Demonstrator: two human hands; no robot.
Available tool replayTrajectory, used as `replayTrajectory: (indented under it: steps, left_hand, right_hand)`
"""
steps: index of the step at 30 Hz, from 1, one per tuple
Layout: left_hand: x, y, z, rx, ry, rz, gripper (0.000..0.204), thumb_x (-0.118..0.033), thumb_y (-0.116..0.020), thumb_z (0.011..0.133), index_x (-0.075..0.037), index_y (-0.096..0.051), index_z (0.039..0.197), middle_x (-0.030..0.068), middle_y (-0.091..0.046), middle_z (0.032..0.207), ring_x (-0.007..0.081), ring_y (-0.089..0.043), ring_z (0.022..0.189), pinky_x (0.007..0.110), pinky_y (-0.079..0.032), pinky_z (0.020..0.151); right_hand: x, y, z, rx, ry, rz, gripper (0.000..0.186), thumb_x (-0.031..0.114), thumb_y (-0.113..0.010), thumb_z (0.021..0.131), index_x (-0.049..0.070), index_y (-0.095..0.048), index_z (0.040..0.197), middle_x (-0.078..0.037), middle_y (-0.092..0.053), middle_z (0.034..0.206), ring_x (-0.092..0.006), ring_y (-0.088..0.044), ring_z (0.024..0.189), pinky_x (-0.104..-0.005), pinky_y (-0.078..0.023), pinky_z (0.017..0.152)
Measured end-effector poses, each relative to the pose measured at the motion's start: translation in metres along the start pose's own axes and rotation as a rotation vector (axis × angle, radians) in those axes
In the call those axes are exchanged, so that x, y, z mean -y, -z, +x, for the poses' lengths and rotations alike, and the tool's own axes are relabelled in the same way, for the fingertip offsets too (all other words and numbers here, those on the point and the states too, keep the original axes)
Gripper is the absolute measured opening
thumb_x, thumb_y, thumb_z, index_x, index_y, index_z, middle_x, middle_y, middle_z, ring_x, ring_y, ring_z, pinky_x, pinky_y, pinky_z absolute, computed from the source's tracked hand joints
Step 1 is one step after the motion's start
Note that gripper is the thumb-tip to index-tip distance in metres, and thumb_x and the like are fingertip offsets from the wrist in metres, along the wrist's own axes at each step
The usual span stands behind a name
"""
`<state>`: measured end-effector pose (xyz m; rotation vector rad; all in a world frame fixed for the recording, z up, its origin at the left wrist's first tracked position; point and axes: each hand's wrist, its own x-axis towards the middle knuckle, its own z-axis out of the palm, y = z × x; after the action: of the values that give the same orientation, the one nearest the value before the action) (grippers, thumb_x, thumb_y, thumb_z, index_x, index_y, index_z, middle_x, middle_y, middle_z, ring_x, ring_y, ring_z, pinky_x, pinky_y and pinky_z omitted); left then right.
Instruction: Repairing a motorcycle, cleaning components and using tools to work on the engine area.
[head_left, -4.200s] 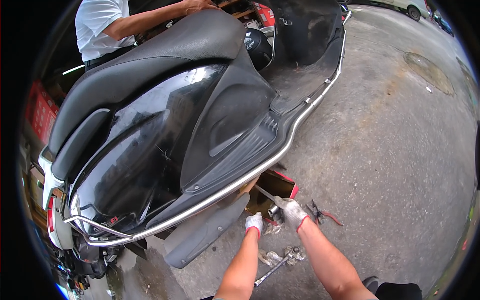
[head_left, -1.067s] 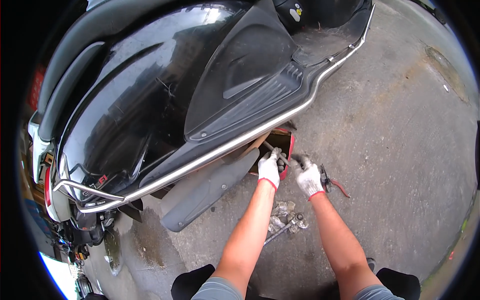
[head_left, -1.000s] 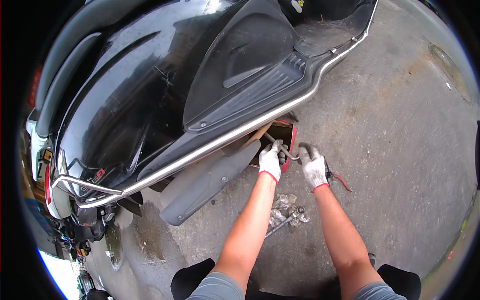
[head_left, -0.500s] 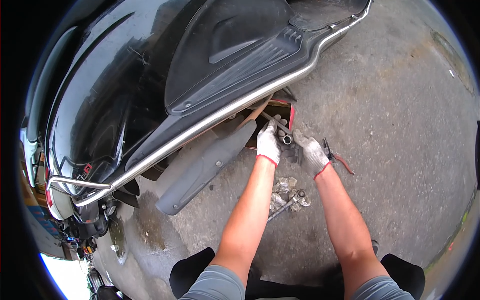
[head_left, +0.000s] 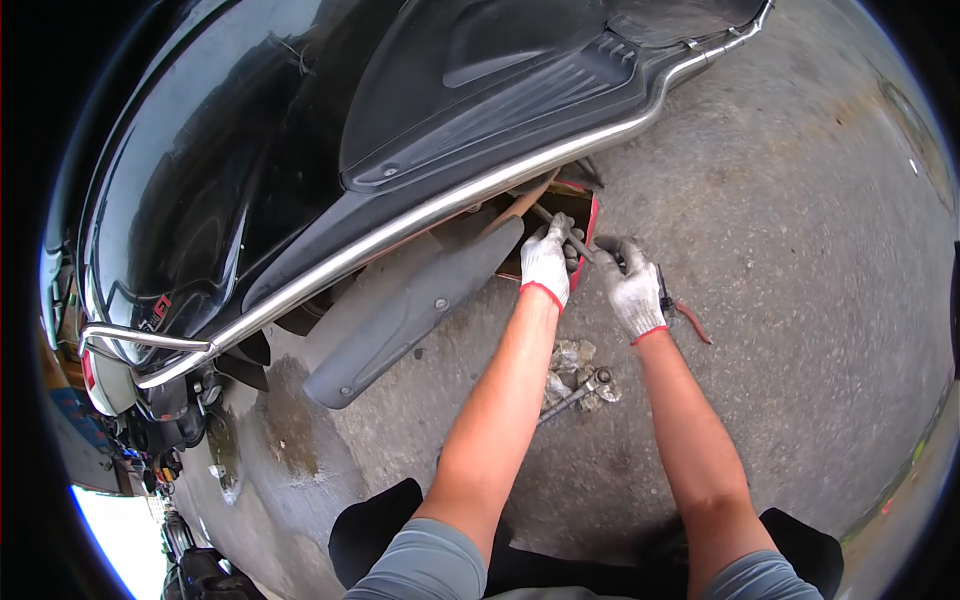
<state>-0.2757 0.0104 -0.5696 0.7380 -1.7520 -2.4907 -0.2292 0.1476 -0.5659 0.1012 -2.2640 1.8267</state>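
My left hand (head_left: 547,258), in a white knit glove with red cuff and greyed fingers, is closed around a grey metal bar (head_left: 577,243). The bar slants from beneath the scooter toward my right hand (head_left: 632,290), gloved alike. Its thumb and forefinger are curled together at the bar's near end. The bar's far part is hidden under the scooter. Below both hands lies a red-edged open box (head_left: 594,215), dark inside, partly covered by my left hand. Just right of my right hand, red-handled pliers (head_left: 692,322) rest on the ground.
A black scooter (head_left: 480,90) with a chrome side rail (head_left: 450,205) fills the upper left. Its dark grey exhaust cover (head_left: 420,310) juts out left of my left forearm. Between my forearms, a ratchet wrench (head_left: 575,396) lies on crumpled, dirty cloth (head_left: 570,354). Concrete ground (head_left: 800,300) stretches right.
Both hands have shifted slightly upward. A round metal ring seen between them is now out of sight. My right fingers have come up to the bar's end and curled more.
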Motion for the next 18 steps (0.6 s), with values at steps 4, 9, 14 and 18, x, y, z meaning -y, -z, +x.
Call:
replayTrajectory:
  steps: [4,9,14,18]
  left_hand:
    - [0.000,-0.001,-0.005,0.083,0.050,-0.131,0.026,-0.026,-0.056,0.097,-0.002,-0.064,0.106,0.0051,-0.064,0.078,0.0047,-0.041,0.048,0.020,-0.035,0.044]
    - [0.001,0.004,-0.010,0.100,0.060,-0.231,0.023,-0.020,-0.052,0.098,-0.004,-0.064,0.110,0.0063,-0.068,0.083,0.0035,-0.041,0.047,0.019,-0.033,0.042]
    - [0.045,0.007,0.008,0.037,-0.159,-0.032,0.027,-0.019,-0.046,0.100,-0.003,-0.061,0.115,0.0116,-0.066,0.099,0.0150,-0.055,0.063,0.026,-0.045,0.056]
    - [0.122,0.082,0.038,0.077,-0.535,0.795,0.028,-0.024,-0.044,0.095,-0.006,-0.060,0.110,0.0085,-0.063,0.092,0.0222,-0.058,0.075,0.034,-0.048,0.061]
  right_hand:
    - [-0.017,0.007,0.008,-0.053,-0.659,0.575,0.037,0.041,-0.041,0.099,0.011,-0.062,0.105,-0.007,-0.068,0.090,-0.0216,-0.066,0.081,-0.0365,-0.052,0.064]
    - [0.003,0.006,0.002,0.410,-0.875,1.058,0.045,0.049,-0.036,0.099,0.011,-0.059,0.100,-0.008,-0.068,0.092,-0.0171,-0.063,0.074,-0.0306,-0.044,0.055]
    - [-0.013,0.004,0.001,0.400,-0.826,0.917,0.036,0.041,-0.051,0.096,0.009,-0.065,0.087,-0.001,-0.066,0.073,-0.0090,-0.056,0.057,-0.0247,-0.039,0.046]
    - [0.010,-0.013,-0.001,0.359,-0.715,0.816,0.029,0.036,-0.058,0.093,0.008,-0.065,0.085,0.001,-0.061,0.066,-0.0081,-0.050,0.048,-0.0255,-0.036,0.043]
